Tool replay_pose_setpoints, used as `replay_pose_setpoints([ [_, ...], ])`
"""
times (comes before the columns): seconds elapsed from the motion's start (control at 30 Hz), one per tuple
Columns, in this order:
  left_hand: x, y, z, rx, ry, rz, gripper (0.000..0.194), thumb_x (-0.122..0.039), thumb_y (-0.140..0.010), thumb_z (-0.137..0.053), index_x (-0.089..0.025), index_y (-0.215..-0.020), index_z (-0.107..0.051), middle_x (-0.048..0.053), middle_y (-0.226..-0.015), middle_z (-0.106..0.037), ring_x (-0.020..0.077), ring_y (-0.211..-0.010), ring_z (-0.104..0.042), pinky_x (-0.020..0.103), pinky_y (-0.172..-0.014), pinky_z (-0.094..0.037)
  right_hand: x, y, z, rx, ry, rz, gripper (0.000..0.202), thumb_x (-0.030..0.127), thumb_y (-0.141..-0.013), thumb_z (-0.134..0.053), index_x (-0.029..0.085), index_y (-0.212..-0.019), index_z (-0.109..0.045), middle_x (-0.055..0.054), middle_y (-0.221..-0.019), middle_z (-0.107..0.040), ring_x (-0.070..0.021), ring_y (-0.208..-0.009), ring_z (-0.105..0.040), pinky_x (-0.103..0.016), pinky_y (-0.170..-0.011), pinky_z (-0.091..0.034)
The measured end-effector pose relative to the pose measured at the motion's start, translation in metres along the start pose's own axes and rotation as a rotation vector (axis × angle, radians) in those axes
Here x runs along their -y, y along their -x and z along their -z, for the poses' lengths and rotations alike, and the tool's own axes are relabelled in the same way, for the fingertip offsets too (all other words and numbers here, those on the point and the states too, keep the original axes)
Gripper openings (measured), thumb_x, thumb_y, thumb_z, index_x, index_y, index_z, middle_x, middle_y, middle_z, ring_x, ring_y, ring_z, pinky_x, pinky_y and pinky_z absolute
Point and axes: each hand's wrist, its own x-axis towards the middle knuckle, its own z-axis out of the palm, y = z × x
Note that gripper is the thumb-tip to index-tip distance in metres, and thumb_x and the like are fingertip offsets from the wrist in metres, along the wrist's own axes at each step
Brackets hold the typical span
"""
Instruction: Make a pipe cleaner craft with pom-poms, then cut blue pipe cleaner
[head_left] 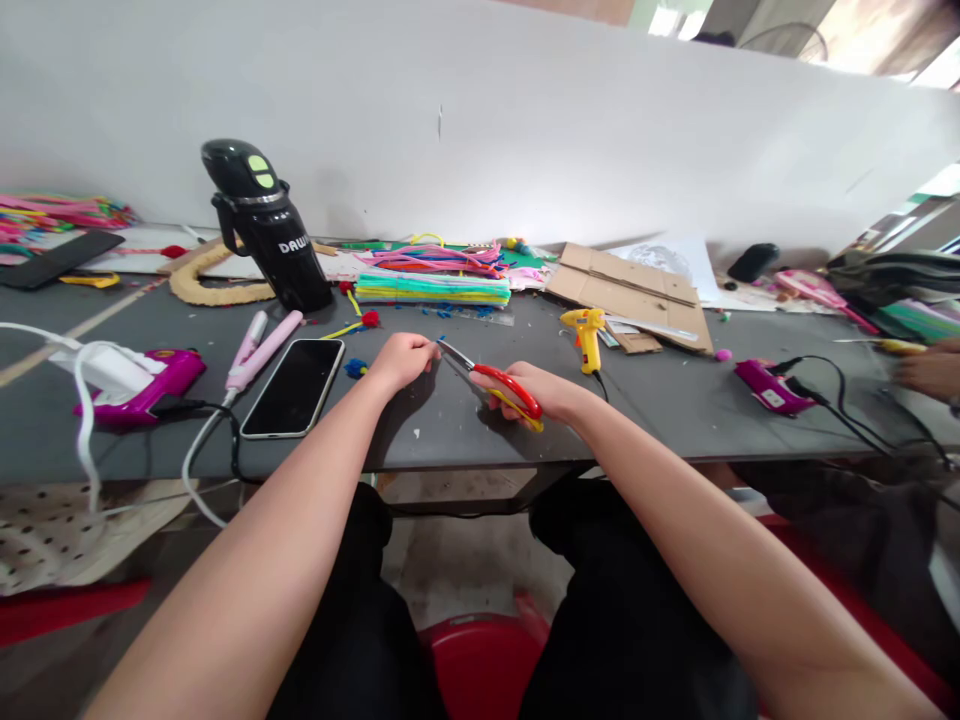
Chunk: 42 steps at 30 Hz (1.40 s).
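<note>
My right hand (529, 388) is closed around the red and yellow handles of a pair of scissors (510, 385). Their blades point left and away, with the tips close to my left hand (409, 358). The fingers of that hand are pinched together just above the grey table (442, 430). A tiny blue bit shows at the blade tips, but what the left fingers hold is hidden. Left of this hand lie a blue fuzzy piece (356, 369) and a red fuzzy ball (370, 319) on a yellow stem. Beyond my hands is a stack of turquoise and yellow pipe cleaners (431, 288).
A phone (294, 388), a pink hair straightener (262, 350) and a black bottle (281, 245) stand or lie at left. To the right are a yellow glue gun (587, 338), cardboard (630, 290) and a purple power strip (772, 387). Another person's hand (934, 370) shows at far right.
</note>
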Motion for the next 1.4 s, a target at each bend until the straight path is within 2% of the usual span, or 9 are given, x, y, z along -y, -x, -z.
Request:
replay_pose_setpoints([
  [0.47, -0.005, 0.005, 0.004, 0.027, -0.020, -0.022, 0.033, -0.046, -0.076, -0.058, -0.017, -0.068, -0.071, 0.003, -0.058, -0.062, 0.0143, -0.052, -0.046, 0.027, -0.052, -0.032, 0.001, -0.001, -0.001, 0.000, 0.042, -0.017, 0.059, 0.071, -0.080, -0.062, 0.013, -0.067, -0.057, -0.001, -0.048, -0.052, -0.0072, -0.039, -0.041, -0.020, -0.037, -0.031],
  [0.7, -0.004, 0.004, 0.003, 0.030, -0.003, -0.008, 0.034, -0.047, -0.076, -0.058, -0.017, -0.073, -0.074, 0.003, -0.059, -0.062, 0.0142, -0.052, -0.047, 0.027, -0.052, -0.033, -0.005, -0.005, 0.000, -0.009, 0.047, -0.001, 0.066, 0.079, -0.073, -0.061, 0.014, -0.067, -0.058, -0.002, -0.049, -0.054, -0.0088, -0.040, -0.044, -0.020, -0.037, -0.032],
  [0.97, -0.003, 0.003, 0.003, 0.031, -0.030, -0.055, 0.032, -0.043, -0.077, -0.056, -0.017, -0.069, -0.072, 0.002, -0.057, -0.061, 0.0146, -0.054, -0.048, 0.027, -0.056, -0.033, -0.004, -0.006, -0.004, -0.027, 0.051, 0.004, 0.062, 0.076, -0.075, -0.062, 0.015, -0.065, -0.055, -0.002, -0.047, -0.052, -0.0081, -0.038, -0.041, -0.020, -0.036, -0.031],
  [1.1, -0.002, 0.003, 0.002, 0.029, -0.037, -0.061, 0.034, -0.044, -0.078, -0.056, -0.017, -0.068, -0.072, 0.001, -0.057, -0.061, 0.0140, -0.054, -0.048, 0.026, -0.055, -0.033, -0.007, -0.011, -0.006, -0.044, 0.066, 0.005, 0.064, 0.078, -0.072, -0.064, 0.015, -0.064, -0.055, -0.002, -0.047, -0.052, -0.0087, -0.037, -0.042, -0.021, -0.035, -0.033],
  [1.27, 0.000, 0.002, 0.002, 0.028, -0.014, -0.044, 0.034, -0.046, -0.077, -0.057, -0.016, -0.071, -0.073, 0.002, -0.058, -0.062, 0.0138, -0.054, -0.048, 0.026, -0.054, -0.033, -0.007, -0.011, -0.009, -0.087, 0.090, 0.018, 0.064, 0.077, -0.068, -0.068, 0.016, -0.061, -0.054, -0.003, -0.049, -0.054, -0.0085, -0.038, -0.042, -0.021, -0.035, -0.034],
  [1.4, 0.001, 0.001, 0.001, 0.035, 0.046, 0.038, 0.031, -0.046, -0.074, -0.060, -0.016, -0.075, -0.072, 0.002, -0.061, -0.063, 0.0126, -0.048, -0.046, 0.025, -0.049, -0.032, -0.003, -0.009, -0.009, -0.132, 0.022, -0.014, 0.060, 0.073, -0.074, -0.067, 0.017, -0.060, -0.050, 0.000, -0.044, -0.047, -0.0081, -0.036, -0.040, -0.021, -0.034, -0.033],
])
